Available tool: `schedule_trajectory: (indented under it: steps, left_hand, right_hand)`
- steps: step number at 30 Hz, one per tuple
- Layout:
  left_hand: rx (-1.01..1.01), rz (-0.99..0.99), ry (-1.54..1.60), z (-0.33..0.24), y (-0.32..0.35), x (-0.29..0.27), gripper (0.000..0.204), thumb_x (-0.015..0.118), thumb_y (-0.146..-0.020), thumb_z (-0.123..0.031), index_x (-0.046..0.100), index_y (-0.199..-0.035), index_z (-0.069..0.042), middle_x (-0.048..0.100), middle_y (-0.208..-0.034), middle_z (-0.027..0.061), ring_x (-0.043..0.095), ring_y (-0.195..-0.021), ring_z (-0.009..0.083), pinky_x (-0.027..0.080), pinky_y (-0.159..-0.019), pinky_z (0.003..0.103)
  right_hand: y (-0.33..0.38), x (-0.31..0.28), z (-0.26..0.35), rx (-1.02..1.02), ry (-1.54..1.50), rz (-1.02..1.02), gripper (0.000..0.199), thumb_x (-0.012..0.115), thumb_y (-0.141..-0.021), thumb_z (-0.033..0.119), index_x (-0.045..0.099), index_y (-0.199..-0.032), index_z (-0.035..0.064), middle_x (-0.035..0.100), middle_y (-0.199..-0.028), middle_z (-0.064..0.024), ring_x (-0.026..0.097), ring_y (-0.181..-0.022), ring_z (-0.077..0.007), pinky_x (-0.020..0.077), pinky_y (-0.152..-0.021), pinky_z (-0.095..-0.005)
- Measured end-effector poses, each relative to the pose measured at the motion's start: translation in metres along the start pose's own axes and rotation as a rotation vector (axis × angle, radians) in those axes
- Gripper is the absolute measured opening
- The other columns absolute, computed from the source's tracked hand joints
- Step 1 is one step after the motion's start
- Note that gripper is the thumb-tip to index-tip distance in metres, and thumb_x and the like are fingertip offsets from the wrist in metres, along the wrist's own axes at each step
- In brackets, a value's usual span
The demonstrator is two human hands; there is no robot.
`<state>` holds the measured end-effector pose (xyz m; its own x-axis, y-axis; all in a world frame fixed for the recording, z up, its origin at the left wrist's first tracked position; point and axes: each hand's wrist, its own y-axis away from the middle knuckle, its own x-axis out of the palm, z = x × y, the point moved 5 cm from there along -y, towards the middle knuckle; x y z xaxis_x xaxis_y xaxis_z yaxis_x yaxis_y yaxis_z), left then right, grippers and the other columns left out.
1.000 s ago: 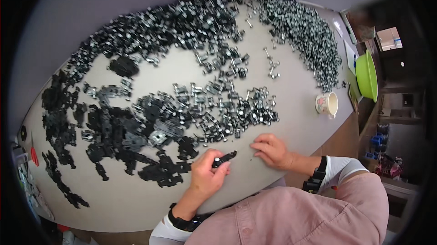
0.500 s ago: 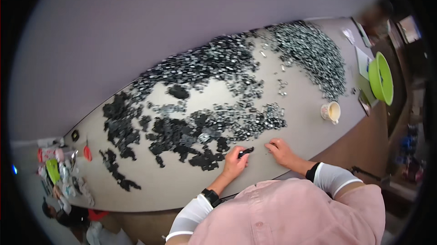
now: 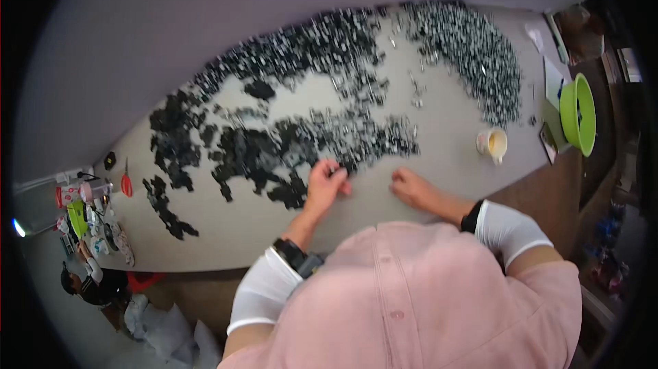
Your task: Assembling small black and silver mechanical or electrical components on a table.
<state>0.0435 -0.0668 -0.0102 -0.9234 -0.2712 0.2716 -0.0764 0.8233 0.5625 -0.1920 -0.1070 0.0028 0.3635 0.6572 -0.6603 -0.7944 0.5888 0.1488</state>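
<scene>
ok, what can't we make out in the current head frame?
- Left hand: head view; whether it pinches a part is lost to its own fingers and blur.
- Right hand: head view; curled fingers hide the palm, so any held piece can't be told.
- Silvery parts at upper right: head view; individual shapes too small and blurred.
- Green bowl: head view; contents partly behind its wall, too small to identify.

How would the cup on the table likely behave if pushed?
The cup looks stiff, judging by its evenly round rim. Standing upright on the flat table, it would probably slide under a low push but could tip if pushed near the top. If it fell over, its handle would likely stop it rolling far.
</scene>
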Motion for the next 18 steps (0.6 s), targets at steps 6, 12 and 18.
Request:
schedule_trajectory:
  steps: [6,12,18]
  left_hand:
    - [-0.179,0.038,0.274,-0.010,-0.011,0.017,0.022,0.056,-0.087,0.001,0.052,-0.109,0.005,0.061,-0.084,0.0126,0.065,-0.066,0.0206,0.057,-0.057,0.027]
    - [-0.266,0.167,0.354,-0.020,-0.022,0.019,0.019,0.058,-0.088,-0.002,0.056,-0.105,0.006,0.063,-0.082,0.0121,0.065,-0.064,0.0189,0.055,-0.054,0.023]
    - [-0.311,0.216,0.512,-0.033,-0.034,0.021,0.018,0.057,-0.088,-0.002,0.056,-0.104,0.006,0.063,-0.089,0.0135,0.065,-0.069,0.0184,0.057,-0.059,0.023]
  right_hand:
    - [-0.051,-0.054,0.048,-0.100,-0.263,-0.255,0.037,0.066,-0.070,-0.003,0.056,-0.105,0.0022,0.056,-0.095,-0.0148,0.057,-0.083,-0.0325,0.0473,-0.072,-0.0376]
    - [-0.094,-0.054,0.060,-0.223,-0.195,-0.295,0.046,0.069,-0.066,-0.002,0.055,-0.110,0.0028,0.060,-0.093,-0.0133,0.059,-0.086,-0.0310,0.0488,-0.075,-0.0380]
    - [-0.116,-0.060,0.051,-0.248,-0.209,-0.267,0.044,0.067,-0.069,-0.003,0.054,-0.111,0.0024,0.061,-0.096,-0.0134,0.062,-0.088,-0.0305,0.0515,-0.076,-0.0363]
